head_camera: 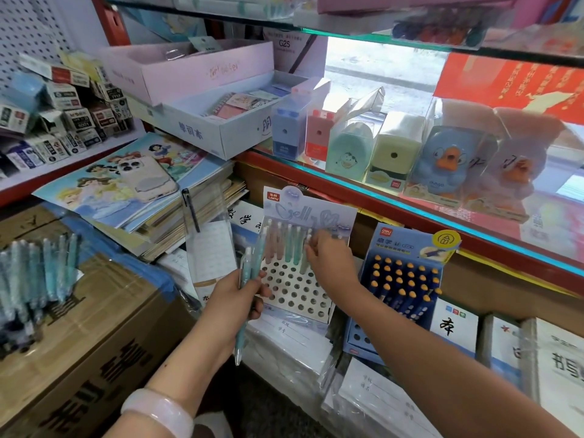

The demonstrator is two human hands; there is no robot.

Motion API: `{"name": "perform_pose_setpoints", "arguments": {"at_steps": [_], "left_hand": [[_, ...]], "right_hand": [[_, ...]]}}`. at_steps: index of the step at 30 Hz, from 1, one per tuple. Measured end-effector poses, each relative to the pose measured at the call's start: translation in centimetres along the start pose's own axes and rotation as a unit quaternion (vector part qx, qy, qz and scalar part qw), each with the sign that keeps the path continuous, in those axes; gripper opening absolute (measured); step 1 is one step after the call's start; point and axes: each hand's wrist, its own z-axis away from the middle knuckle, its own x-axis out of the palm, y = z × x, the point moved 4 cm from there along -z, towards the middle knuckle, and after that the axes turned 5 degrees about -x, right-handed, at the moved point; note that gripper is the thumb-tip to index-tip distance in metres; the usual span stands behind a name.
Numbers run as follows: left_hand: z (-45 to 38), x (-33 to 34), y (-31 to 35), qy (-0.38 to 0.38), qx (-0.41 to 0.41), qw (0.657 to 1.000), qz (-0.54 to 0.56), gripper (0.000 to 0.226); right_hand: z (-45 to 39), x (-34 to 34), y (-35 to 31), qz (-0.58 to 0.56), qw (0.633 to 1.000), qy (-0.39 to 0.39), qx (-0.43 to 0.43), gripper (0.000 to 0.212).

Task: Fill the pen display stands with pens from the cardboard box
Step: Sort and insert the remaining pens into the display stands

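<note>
A pale blue pen display stand [297, 289] with a perforated white top stands at centre, its back row holding several pastel pens [288, 245]. My left hand [240, 295] is shut on a small bunch of teal pens [248, 289], just left of the stand. My right hand [328, 260] reaches over the stand's back right corner, fingers pinched on a pen standing in a hole there. A second, dark blue stand [401, 286] full of orange-capped pens sits to the right. More wrapped teal pens [34, 273] lie on the cardboard box [94, 336] at left.
Stacks of wrapped notebooks [379, 399] lie under and in front of the stands. A pile of books with a phone [148, 178] on top sits at left. A red-edged glass shelf [410, 210] with pencil sharpeners overhangs the stands.
</note>
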Motion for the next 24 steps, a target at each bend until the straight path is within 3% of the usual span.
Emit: {"name": "perform_pose_setpoints", "arguments": {"at_steps": [7, 10, 13, 16, 18, 24], "left_hand": [[0.5, -0.1, 0.1, -0.037, 0.008, 0.999, 0.006, 0.015], [0.5, 0.2, 0.0, -0.051, 0.013, 0.999, 0.0, 0.014], [0.5, 0.6, -0.1, -0.061, 0.005, 0.998, -0.009, 0.014], [0.7, 0.9, -0.1, -0.078, -0.009, 0.997, 0.003, 0.013], [0.7, 0.9, -0.1, -0.075, -0.015, 0.997, 0.018, 0.014], [0.3, -0.5, -0.4, 0.005, -0.012, 1.0, -0.005, 0.019]], "right_hand": [[1.0, 0.1, 0.9, -0.001, 0.999, -0.043, 0.004, 0.02], [1.4, -1.2, -1.0, -0.187, 0.982, -0.033, 0.014, 0.025], [1.3, -2.1, -3.3, -0.421, 0.902, -0.079, 0.054, 0.021], [1.2, -2.5, -4.1, -0.46, 0.879, -0.101, 0.074, 0.015], [1.0, -2.9, -3.8, -0.464, 0.879, -0.081, 0.075, 0.014], [0.2, -5.9, -1.5, -0.398, 0.913, 0.083, 0.027, 0.009]]}}
